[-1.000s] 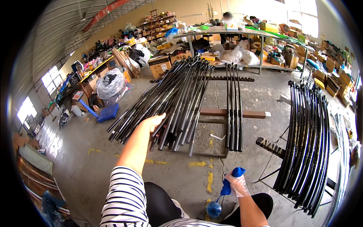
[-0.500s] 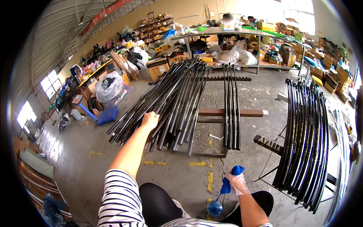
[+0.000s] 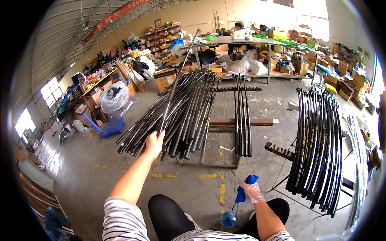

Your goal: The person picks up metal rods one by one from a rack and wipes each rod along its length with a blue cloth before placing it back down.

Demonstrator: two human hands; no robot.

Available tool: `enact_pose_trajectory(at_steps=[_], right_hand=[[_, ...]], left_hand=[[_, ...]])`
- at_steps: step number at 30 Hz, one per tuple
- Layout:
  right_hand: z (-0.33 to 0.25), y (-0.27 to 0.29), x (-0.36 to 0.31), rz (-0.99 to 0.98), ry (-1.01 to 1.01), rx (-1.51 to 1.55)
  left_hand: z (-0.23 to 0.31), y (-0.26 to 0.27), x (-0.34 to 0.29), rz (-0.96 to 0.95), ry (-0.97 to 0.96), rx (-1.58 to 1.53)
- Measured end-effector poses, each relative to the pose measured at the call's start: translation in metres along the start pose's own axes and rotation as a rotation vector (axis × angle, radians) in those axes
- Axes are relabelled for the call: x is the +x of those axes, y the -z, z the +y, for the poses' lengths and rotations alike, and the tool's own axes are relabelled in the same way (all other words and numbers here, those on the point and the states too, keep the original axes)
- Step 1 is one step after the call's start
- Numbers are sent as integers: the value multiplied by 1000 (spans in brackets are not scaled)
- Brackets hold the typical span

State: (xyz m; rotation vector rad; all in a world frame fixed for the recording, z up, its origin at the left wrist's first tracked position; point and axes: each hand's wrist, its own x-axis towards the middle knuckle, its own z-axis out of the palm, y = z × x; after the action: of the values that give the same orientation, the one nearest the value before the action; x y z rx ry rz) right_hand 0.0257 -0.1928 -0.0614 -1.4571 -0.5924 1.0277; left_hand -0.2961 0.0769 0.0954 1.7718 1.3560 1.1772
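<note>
Arm [image 3: 130, 178] outstretched, left hand [image 3: 153, 145] grips a slanting rod [image 3: 172, 92].

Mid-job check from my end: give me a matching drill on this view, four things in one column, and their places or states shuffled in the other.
1. left hand
2. right hand
3. blue trolley
4. red banner

A. on the floor, left of the rod pile
B. gloved in clear plastic, holding a blue cloth-like thing
C. hanging high in the upper left of the view
D. bare, gripping a black rod that slants upward

Pairs: 1-D, 2-B, 3-A, 4-C.
</note>
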Motion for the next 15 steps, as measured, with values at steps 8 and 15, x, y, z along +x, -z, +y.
enact_pose_trajectory(at_steps=[8, 15], right_hand=[[-84, 16, -57, -153, -203, 687], [-246, 31, -30, -122, 395, 988]], left_hand=[[-93, 74, -245, 83, 356, 266], [-141, 144, -357, -196, 64, 457]])
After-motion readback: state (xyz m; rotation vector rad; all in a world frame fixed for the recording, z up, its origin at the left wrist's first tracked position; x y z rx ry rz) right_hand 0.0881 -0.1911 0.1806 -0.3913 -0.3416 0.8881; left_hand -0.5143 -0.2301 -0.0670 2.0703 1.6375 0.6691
